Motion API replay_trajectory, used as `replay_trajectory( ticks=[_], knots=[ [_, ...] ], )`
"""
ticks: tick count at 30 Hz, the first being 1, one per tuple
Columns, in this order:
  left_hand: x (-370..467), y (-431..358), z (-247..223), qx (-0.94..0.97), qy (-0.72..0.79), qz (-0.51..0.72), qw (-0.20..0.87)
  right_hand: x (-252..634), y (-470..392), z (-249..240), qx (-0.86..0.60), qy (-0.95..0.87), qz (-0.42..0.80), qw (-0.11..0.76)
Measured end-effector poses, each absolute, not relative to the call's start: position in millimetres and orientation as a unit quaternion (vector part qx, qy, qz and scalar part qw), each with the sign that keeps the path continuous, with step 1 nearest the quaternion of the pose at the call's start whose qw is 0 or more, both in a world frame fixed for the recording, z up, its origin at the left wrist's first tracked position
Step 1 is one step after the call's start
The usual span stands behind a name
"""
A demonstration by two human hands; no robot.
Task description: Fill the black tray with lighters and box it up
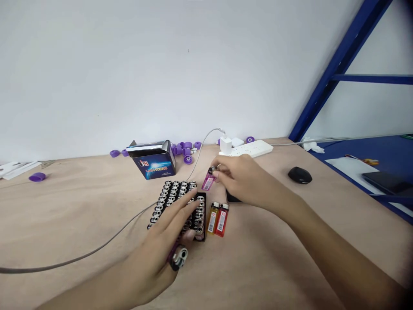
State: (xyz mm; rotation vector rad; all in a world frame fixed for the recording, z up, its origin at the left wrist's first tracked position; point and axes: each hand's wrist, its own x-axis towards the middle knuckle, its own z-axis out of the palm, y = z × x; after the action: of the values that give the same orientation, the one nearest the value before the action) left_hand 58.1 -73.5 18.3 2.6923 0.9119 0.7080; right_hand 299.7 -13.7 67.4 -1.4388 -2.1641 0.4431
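Observation:
My left hand (171, 234) lies over the near side of a black tray (204, 215) packed with upright lighters (167, 196). A lighter with a metal top (179, 257) is held in its palm under the thumb, while the forefingers stretch over the rows. My right hand (237, 177) pinches the top of a purple lighter (208, 181) to the right of the tray. Between the hands, a yellow lighter (212, 218) and a red lighter (221, 221) lie side by side on the table (258, 258).
An open lighter box (158, 165) stands behind the tray, near purple caps (187, 150). A white power strip (254, 149) with a charger is behind my right hand, which partly covers a dark phone (232, 199). A black mouse (300, 175) sits right; a cable (106, 243) crosses left.

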Motion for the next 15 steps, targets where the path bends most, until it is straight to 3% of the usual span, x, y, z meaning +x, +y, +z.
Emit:
replay_trajectory(
  ticks=[4,10,15],
  knots=[
    [61,-69,12,0.946,0.268,0.163,0.078,288,-12,54,-0.516,-0.820,0.170,0.179],
    [64,-70,11,0.949,0.263,0.168,0.052,280,-12,37,-0.499,-0.833,0.182,0.159],
    [65,-68,11,0.948,0.265,0.170,0.046,278,-8,22,-0.488,-0.855,0.116,0.133]
  ],
)
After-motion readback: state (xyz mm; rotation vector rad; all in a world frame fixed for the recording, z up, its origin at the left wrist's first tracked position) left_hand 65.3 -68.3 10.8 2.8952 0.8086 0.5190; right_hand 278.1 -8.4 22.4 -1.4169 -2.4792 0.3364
